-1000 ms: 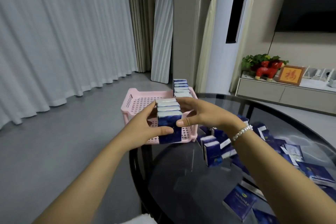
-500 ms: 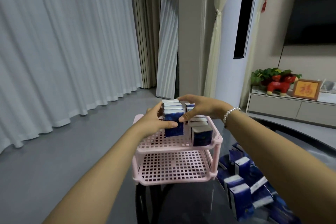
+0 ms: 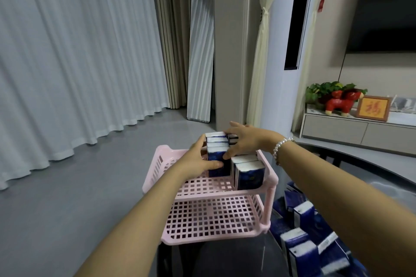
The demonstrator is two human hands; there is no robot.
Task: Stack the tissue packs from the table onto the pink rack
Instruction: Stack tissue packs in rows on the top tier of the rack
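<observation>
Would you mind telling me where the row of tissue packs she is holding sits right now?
In the head view, the held row of tissue packs stands on the pink rack's top shelf, between left hand and right hand, beside another row.

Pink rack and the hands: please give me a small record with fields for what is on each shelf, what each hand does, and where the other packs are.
rack: pink rack, two shelves, at the table edge
top shelf: row of packs standing on the right side
bottom shelf: no packs visible
held: bundle of packs, upright, over the top shelf beside the row
left hand: left hand grips the bundle's left side
right hand: right hand grips its right side and top
contact: cannot tell if the bundle rests on the shelf
remaining: loose packs on the glass table, right of the rack
</observation>
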